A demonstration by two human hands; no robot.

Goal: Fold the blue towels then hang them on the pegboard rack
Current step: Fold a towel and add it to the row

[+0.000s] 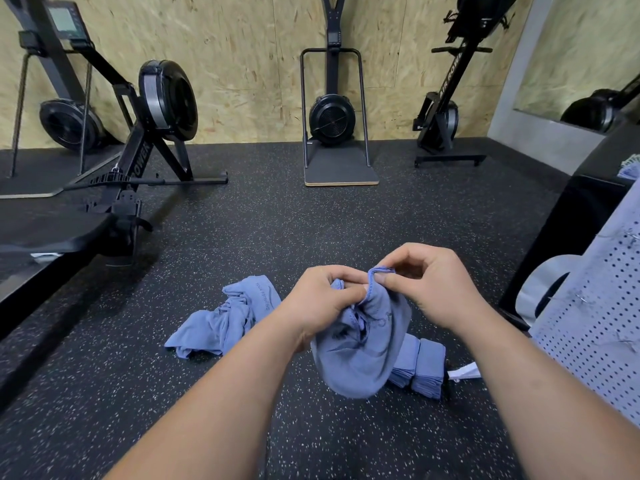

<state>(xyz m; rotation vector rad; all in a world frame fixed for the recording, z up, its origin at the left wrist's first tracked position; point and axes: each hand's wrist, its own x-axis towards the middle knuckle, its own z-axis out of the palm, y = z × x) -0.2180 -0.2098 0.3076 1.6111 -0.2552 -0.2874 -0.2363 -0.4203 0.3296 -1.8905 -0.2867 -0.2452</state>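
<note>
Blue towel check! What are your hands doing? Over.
Left hand and right hand pinch hem of crumpled blue cloth towel. Held up, not yet folded. Folded blue towel stack, second rumpled blue towel on floor. Nothing blocking.

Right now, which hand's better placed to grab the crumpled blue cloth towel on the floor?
Likely left: the left hand is beside the crumpled blue cloth towel, the right hand farther off. Both pinch another blue towel.

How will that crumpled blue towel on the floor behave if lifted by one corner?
Probably floppy: the crumpled towel lies in loose bunched folds. Likely light and drapey, since the held towel sags limply from the left hand and right hand.
</note>
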